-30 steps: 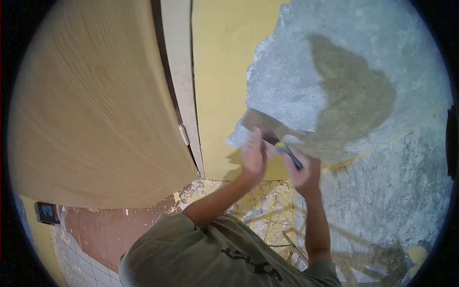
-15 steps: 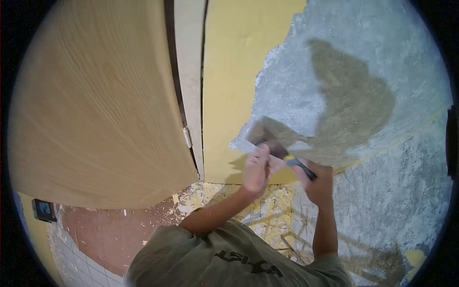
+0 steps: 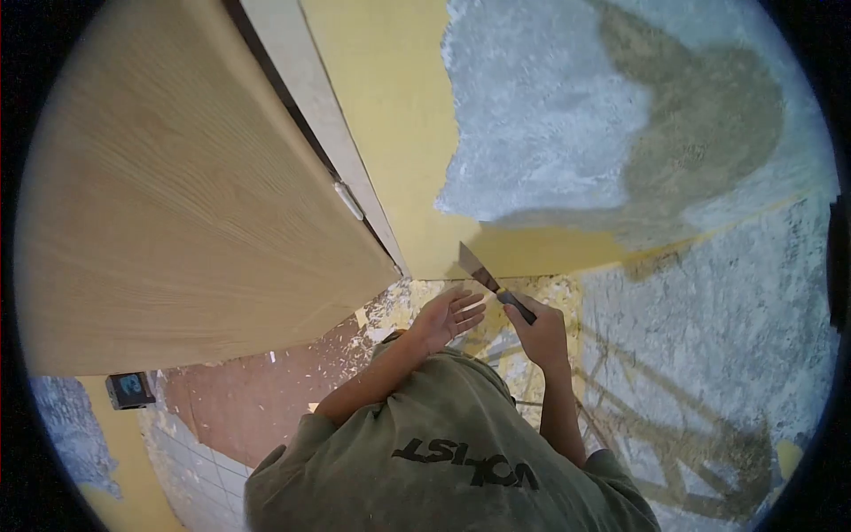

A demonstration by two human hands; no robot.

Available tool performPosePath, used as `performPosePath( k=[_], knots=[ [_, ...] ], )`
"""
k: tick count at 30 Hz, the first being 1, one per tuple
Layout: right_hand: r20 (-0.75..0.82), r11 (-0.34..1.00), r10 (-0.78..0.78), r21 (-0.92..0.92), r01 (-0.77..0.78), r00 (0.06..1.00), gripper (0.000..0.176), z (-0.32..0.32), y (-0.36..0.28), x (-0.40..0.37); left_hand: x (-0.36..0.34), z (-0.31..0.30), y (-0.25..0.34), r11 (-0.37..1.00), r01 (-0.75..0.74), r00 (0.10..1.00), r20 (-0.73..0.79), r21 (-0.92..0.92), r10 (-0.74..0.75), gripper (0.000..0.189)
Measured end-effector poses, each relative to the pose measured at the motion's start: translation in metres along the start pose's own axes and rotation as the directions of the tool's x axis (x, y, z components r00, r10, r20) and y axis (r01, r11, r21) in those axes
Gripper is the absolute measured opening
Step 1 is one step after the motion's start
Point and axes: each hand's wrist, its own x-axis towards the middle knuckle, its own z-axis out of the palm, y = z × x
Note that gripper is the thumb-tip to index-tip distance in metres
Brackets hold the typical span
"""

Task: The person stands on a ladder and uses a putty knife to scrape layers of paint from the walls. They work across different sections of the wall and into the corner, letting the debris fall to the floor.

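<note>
My right hand (image 3: pixel 536 335) is closed round the dark handle of a scraper (image 3: pixel 480 269), its metal blade tilted up and to the left. The blade is in front of the lower part of the yellow wall covering (image 3: pixel 377 106); whether it touches is unclear. Just left of the handle, my left hand (image 3: pixel 443 321) is open, palm up, fingers spread, with nothing in it. Above both hands, the yellow covering ends in a ragged edge against bare grey wall (image 3: pixel 541 115).
A wooden door (image 3: pixel 195 195) with a hinge (image 3: pixel 348 201) fills the left side. Scraps litter the floor around a reddish-brown sheet (image 3: pixel 257 403). A small dark box (image 3: pixel 130 390) is at the lower left. Shadows fall on the right wall.
The scraper and my right hand have moved down and left. My left hand has come off the blade area and opened lower down. The view has shifted, and the door looks more slanted.
</note>
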Motion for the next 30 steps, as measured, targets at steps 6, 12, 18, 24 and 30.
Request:
performPosePath(
  k=[6, 12, 18, 24, 30],
  knots=[
    [-0.054, 0.961, 0.077, -0.262, -0.088, 0.996, 0.032, -0.012, -0.01, -0.009, -0.011, 0.03, -0.006, 0.072, -0.465, 0.699, 0.316, 0.882, 0.641, 0.061],
    [-0.016, 0.905, -0.044, -0.424, 0.034, 0.999, 0.022, -0.033, -0.03, 0.01, 0.021, 0.083, -0.016, -0.67, -0.589, 0.363, 0.889, 0.451, 0.28, 0.05],
    [-0.046, 0.917, 0.011, -0.397, -0.029, 0.999, 0.019, -0.06, -0.029, 0.015, 0.055, 0.112, -0.015, -0.624, -0.706, 0.292, 0.94, 0.335, 0.175, 0.035],
    [-0.055, 0.848, -0.338, -0.45, 0.279, 0.939, 0.021, -0.037, -0.032, 0.05, 0.102, 0.086, 0.017, -0.677, -0.699, 0.033, 0.956, 0.23, 0.291, 0.034],
    [-0.033, 0.791, -0.312, -0.562, 0.241, 0.949, 0.019, -0.032, -0.035, 0.051, 0.095, 0.09, 0.019, -0.705, -0.688, -0.131, 0.927, 0.169, 0.35, 0.029]
  ],
)
